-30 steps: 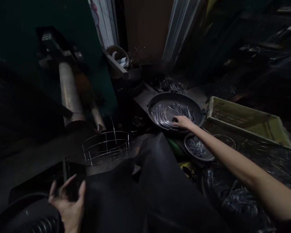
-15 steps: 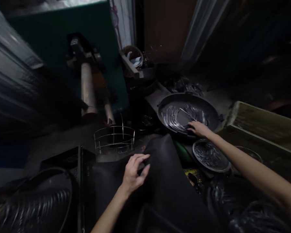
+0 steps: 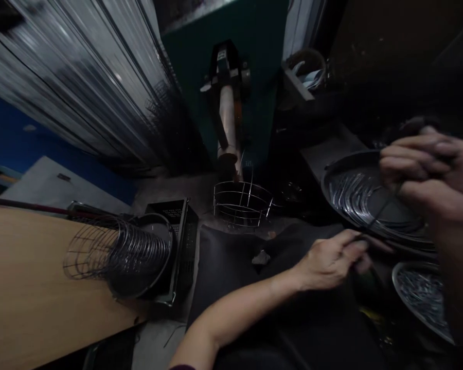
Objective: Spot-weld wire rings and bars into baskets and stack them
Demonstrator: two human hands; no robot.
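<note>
My right hand (image 3: 420,169) is raised at the right, over the far side of a dark round pan (image 3: 327,180) of bent wires. Its fingers are closed on a thin wire (image 3: 384,208). The wire slants down to my left hand (image 3: 337,257), whose fingers are pinched at its lower end, above the dark cloth (image 3: 231,267) on my lap. A round wire frame (image 3: 243,205) stands beyond the cloth, below the green machine's arm (image 3: 227,118). A small grey lump (image 3: 261,258) lies on the cloth.
A green machine (image 3: 254,77) rises ahead. At the left, a stack of wire rings (image 3: 142,246) sits in a round tub on a black crate (image 3: 185,231), beside a wooden board (image 3: 31,288). A bowl of small metal pieces (image 3: 420,293) is at the lower right.
The view has swung left. My right hand has lifted from the pan with a wire, and my left hand has moved right and closed from its half-open pose.
</note>
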